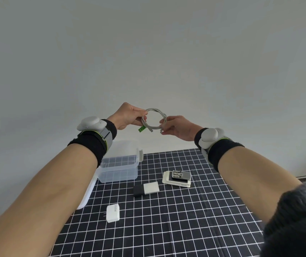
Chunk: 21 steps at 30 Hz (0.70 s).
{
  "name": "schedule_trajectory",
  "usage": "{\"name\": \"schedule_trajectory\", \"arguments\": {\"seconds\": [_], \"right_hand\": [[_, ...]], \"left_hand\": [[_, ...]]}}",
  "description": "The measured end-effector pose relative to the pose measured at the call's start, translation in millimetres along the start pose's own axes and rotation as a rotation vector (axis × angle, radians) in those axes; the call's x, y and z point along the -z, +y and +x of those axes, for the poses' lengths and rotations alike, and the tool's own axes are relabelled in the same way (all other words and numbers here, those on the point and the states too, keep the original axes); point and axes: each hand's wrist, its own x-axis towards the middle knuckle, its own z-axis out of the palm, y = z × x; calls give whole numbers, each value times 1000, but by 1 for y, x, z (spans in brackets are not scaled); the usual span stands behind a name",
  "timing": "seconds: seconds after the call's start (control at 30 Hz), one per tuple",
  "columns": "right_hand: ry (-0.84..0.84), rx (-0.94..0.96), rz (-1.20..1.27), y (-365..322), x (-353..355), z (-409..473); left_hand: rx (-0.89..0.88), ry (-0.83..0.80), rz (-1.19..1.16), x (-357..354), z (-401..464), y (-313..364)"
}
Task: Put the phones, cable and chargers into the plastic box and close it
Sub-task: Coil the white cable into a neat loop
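Above the gridded mat [167, 229], well clear of the open box [119, 173], both hands' fingers [164, 120] pinch the coiled cable [155, 117]

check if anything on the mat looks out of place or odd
Nothing looks damaged or spilled. The plastic box stands open and empty, its lid beside it. The phones sit in a slightly skewed stack. Both hands hold the coiled cable above the mat.
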Motion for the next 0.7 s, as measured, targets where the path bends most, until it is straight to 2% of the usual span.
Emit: {"name": "schedule_trajectory", "arguments": {"seconds": [0.07,0.13,0.27,0.4,0.47,0.6,0.7], "right_hand": [[-48,0,-32,0,2,0],[-48,40,-165,-1,1,-1],[80,141,-587,0,7,2],[191,128,-753,0,6,6],[190,83,-649,2,4,6],[92,4,-207,10,1,3],[117,-58,-138,30,3,0]], "left_hand": [[-2,-1,-11,1,-1,1],[-5,-2,-7,2,-1,3],[-11,-4,15,4,1,8],[-9,17,6,-1,3,5],[1,48,-7,-6,4,0],[48,111,-40,-15,4,-20],[112,85,-45,-27,1,-39]]}}
